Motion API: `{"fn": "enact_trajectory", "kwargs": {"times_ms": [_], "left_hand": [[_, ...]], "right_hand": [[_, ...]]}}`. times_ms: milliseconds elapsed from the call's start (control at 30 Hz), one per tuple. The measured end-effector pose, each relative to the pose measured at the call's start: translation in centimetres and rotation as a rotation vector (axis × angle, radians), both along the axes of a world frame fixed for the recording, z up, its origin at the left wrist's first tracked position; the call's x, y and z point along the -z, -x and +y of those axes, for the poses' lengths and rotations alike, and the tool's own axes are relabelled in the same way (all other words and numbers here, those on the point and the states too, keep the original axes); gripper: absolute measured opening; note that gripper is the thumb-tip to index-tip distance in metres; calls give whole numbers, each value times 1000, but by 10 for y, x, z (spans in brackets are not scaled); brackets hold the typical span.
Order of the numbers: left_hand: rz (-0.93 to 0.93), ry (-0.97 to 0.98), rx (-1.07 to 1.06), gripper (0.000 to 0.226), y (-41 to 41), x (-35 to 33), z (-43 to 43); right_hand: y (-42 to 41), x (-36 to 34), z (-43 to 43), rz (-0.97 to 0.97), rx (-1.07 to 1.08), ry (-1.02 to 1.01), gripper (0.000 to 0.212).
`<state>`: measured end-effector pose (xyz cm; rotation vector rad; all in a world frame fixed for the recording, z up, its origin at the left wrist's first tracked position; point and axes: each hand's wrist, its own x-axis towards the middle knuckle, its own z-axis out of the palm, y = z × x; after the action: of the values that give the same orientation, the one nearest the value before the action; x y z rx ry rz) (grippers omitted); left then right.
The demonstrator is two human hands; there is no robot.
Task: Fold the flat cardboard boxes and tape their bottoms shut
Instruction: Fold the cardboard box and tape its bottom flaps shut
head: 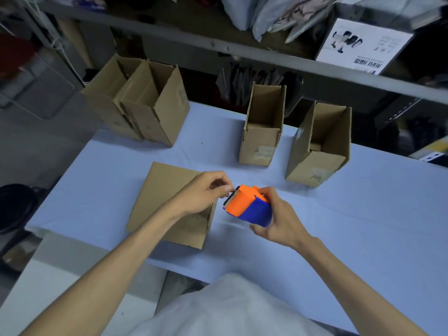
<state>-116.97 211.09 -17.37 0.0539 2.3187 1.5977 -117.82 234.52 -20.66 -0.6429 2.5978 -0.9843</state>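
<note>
My right hand [278,219] grips an orange and blue tape dispenser [247,206] above the table. My left hand [206,194] pinches the tape end at the dispenser's toothed edge. Under my left hand a cardboard box [167,202] lies on the table with a closed face up. Folded boxes stand open-topped farther back: a pair at the back left [145,107], one in the middle [261,139] and one at the right [320,151], the last two with tape patches on their fronts.
The table has a pale blue cover [339,226]. A metal shelf rail [242,49] runs behind it, with bags and a white printed carton [363,47] above. A dark round object [17,207] sits on the floor at the left.
</note>
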Motion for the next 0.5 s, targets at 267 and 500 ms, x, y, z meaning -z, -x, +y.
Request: {"fn": "enact_trajectory", "kwargs": {"times_ms": [267,500], "left_hand": [[-245,-77,-209,20,-3,8,0],[-219,111,-337,16,-1,22,-4]], "right_hand": [[3,-2,-7,50,-9,-57,58],[8,-17,-8,137,-69,-135,55]]}}
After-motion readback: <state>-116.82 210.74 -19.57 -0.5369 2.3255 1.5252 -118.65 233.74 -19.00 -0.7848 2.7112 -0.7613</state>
